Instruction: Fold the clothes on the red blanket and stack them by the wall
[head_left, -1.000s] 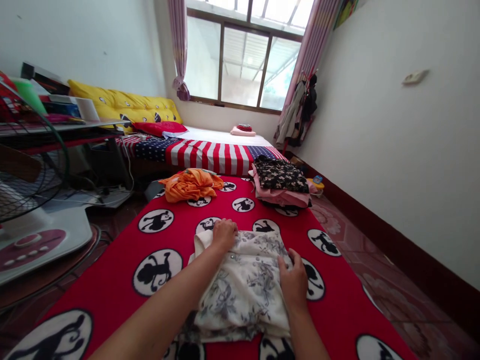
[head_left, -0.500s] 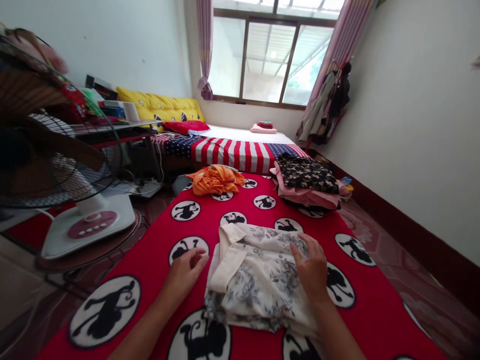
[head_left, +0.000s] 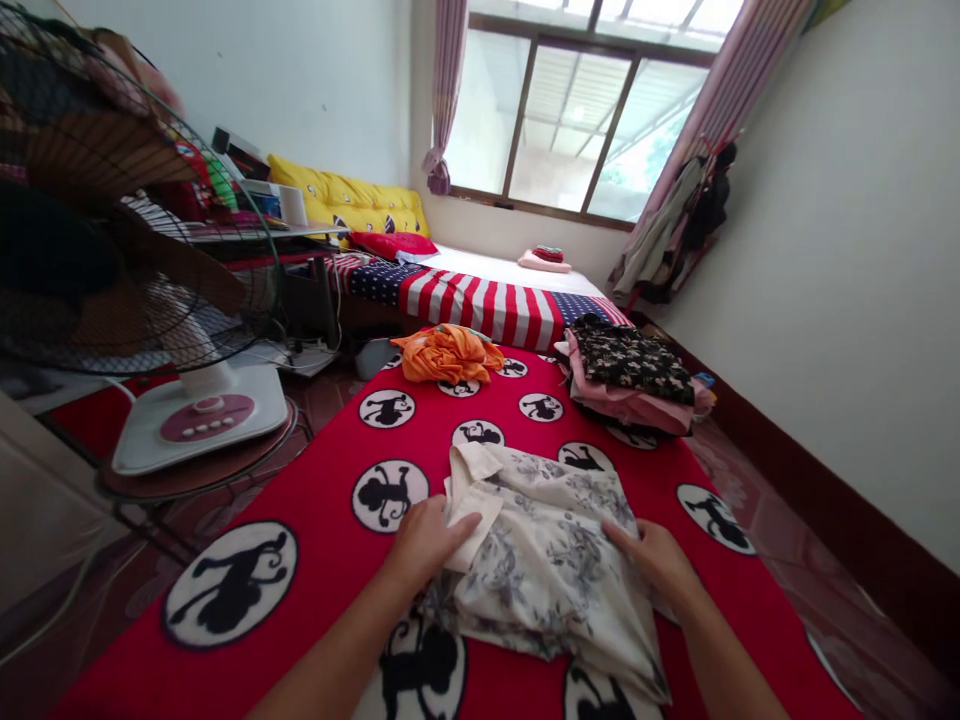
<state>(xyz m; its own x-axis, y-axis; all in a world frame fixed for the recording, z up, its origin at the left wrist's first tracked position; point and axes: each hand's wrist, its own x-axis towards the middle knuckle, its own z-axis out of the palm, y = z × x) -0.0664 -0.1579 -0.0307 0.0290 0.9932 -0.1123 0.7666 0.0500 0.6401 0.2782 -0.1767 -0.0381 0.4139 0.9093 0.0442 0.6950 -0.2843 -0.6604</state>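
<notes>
A folded cream garment with a grey flower print lies on a red blanket with black-and-white monkey circles. My left hand grips its left edge, fingers curled onto the cream collar flap. On the garment's right edge my right hand holds the cloth, fingers partly tucked under it. Both forearms reach in from the bottom of the view.
A crumpled orange garment lies at the blanket's far end. A stack of folded clothes, dark floral on pink, sits at the far right. A standing fan is close on the left. A striped flag-print bed is beyond.
My left hand came back from the blanket onto the garment's left edge. The right hand slid down from the top to the right edge. The view shifted left.
</notes>
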